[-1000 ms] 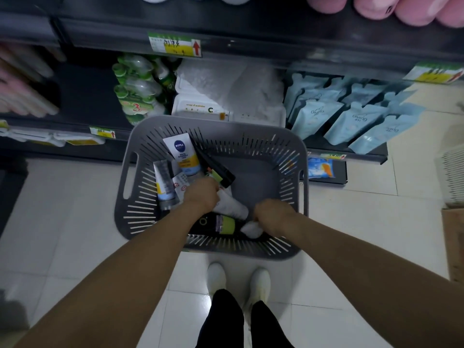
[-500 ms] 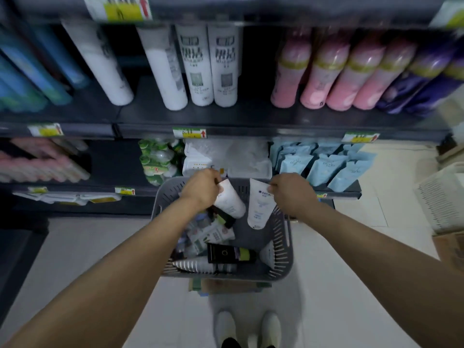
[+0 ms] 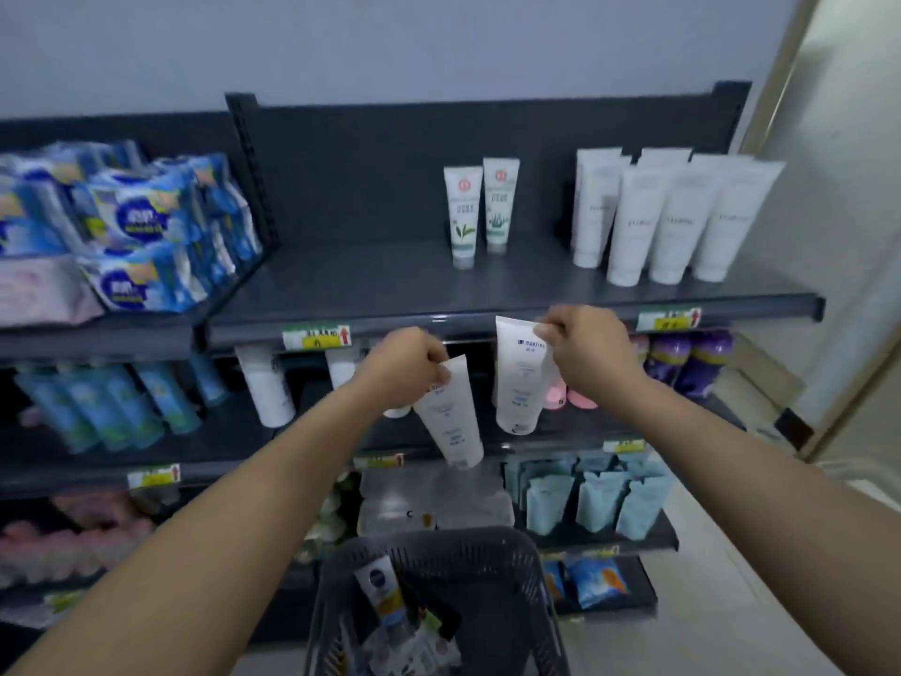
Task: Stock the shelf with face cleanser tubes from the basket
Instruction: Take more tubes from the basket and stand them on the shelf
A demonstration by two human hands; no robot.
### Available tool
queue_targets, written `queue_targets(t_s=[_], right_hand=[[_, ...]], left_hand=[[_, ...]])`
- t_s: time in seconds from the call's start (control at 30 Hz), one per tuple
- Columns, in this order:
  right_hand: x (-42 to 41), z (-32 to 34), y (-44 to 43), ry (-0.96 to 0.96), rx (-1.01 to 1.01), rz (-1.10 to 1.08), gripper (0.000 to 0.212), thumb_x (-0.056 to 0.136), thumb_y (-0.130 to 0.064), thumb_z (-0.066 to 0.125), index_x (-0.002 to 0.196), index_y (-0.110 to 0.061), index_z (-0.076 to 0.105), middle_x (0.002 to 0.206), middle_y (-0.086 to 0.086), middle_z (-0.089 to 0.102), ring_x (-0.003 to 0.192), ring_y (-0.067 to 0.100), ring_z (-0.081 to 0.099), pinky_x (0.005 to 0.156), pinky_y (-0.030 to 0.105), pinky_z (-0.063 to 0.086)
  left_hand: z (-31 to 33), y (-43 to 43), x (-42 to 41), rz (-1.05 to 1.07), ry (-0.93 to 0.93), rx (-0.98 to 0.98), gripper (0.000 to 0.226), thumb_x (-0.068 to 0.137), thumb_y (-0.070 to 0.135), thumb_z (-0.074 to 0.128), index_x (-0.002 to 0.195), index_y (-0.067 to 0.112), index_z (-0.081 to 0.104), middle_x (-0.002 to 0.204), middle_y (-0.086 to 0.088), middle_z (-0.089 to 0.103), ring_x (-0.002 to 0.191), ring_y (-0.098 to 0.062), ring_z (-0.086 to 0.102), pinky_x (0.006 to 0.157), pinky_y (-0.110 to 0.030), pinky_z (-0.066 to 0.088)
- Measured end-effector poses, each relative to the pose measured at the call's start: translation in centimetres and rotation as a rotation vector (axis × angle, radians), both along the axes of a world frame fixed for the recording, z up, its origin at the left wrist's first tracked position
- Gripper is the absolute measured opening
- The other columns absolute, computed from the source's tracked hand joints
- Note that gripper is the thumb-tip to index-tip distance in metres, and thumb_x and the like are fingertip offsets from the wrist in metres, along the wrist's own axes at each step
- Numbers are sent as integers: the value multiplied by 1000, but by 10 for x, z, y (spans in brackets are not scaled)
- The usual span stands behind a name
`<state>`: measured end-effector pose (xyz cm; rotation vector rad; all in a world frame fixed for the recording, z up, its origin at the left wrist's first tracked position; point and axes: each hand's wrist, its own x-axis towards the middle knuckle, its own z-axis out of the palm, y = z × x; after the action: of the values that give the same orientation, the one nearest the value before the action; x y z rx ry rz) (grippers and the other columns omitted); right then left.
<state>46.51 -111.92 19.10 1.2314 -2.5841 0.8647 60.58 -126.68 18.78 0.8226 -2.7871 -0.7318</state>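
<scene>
While both hands pinch hanging tubes by their crimps, long axes vertical, the top shelf [image 3: 390, 290] lies just above, right hand [image 3: 587, 348] nearer.

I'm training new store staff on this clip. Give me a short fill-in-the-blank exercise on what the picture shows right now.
1. Each hand, left hand and right hand, holds one white ____.
2. The gray basket sits ____ the hands, near the picture's bottom edge.
3. On the top shelf, two green-printed tubes stand to the ____ of the plain white tubes.
4. The tube in the left hand hangs with its cap end pointing ____.

Missing words: tube; below; left; down
</scene>
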Motion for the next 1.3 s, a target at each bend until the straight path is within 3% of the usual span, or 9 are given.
queue_targets(t_s=[0.07, 0.23, 0.43, 0.57, 0.73, 0.83, 1.03, 1.2, 1.3], right_hand=[[-1, 28, 2, 13, -116, -17, 22, 95, -20, 49, 93, -8, 67, 85, 9, 67, 87, 28, 61, 67, 30, 40], [-15, 82, 1, 74, -282, -77, 22, 94, -18, 49, 96, -6, 68, 92, 13, 70, 91, 29, 60, 76, 34, 44], [-55, 110, -18, 107, -314, -124, 21, 95, -18, 49, 92, -8, 66, 90, 11, 68, 80, 23, 52, 68, 28, 36], [-88, 112, -35, 90, -297, -111, 21, 95, -16, 47, 94, -8, 67, 96, 11, 70, 91, 29, 59, 71, 30, 41], [-134, 102, -61, 39, -208, -72, 21, 95, -14, 48, 96, -6, 68, 97, 13, 69, 91, 30, 61, 75, 35, 48], [-159, 93, -76, 16, -166, -55, 21, 95, -13, 48, 97, -6, 67, 99, 14, 69, 95, 31, 61, 76, 34, 46], [-199, 80, -103, -19, -115, -15, 22, 95, -14, 45, 96, -8, 66, 97, 14, 68, 93, 32, 61, 77, 35, 46], [-217, 75, -118, -59, -139, -23, 21, 95, -12, 44, 95, -9, 65, 96, 10, 66, 84, 25, 54, 70, 32, 42], [-224, 72, -126, -89, -132, -1, 21, 95, -12, 44, 98, -7, 65, 99, 12, 66, 91, 29, 59, 72, 33, 44]], left_hand=[[27, 0, 0, -6, 73, 8, 15, 87, 18, 61, 77, 7, 66, 62, 1, 52, 54, -14, 43, 52, -24, 35], [74, -7, -10, -3, 246, -30, 12, 84, 19, 66, 81, 9, 71, 79, -11, 68, 68, -17, 53, 64, -30, 42], [108, -22, -38, 46, 393, -65, 22, 83, 17, 64, 85, -5, 66, 78, -15, 61, 70, -17, 48, 67, -29, 39], [120, -28, -68, 85, 476, -60, 17, 82, 15, 63, 83, -2, 68, 91, -21, 68, 69, -18, 50, 66, -30, 40], [121, -38, -116, 107, 416, -88, 19, 84, 15, 62, 83, -4, 66, 76, -11, 59, 68, -19, 47, 64, -30, 38], [116, -45, -140, 122, 367, -111, 13, 85, 16, 63, 78, 6, 67, 76, -6, 62, 68, -19, 51, 65, -29, 41], [106, -60, -170, 176, 302, -121, 8, 85, 17, 64, 86, 13, 71, 73, 2, 61, 73, -17, 55, 69, -28, 44], [95, -64, -191, 226, 252, -168, 14, 88, 17, 60, 97, 14, 71, 91, -2, 64, 91, -23, 61, 81, -33, 49], [90, -65, -199, 242, 227, -172, 14, 88, 18, 60, 96, 16, 71, 95, -4, 66, 94, -23, 62, 83, -34, 50]])
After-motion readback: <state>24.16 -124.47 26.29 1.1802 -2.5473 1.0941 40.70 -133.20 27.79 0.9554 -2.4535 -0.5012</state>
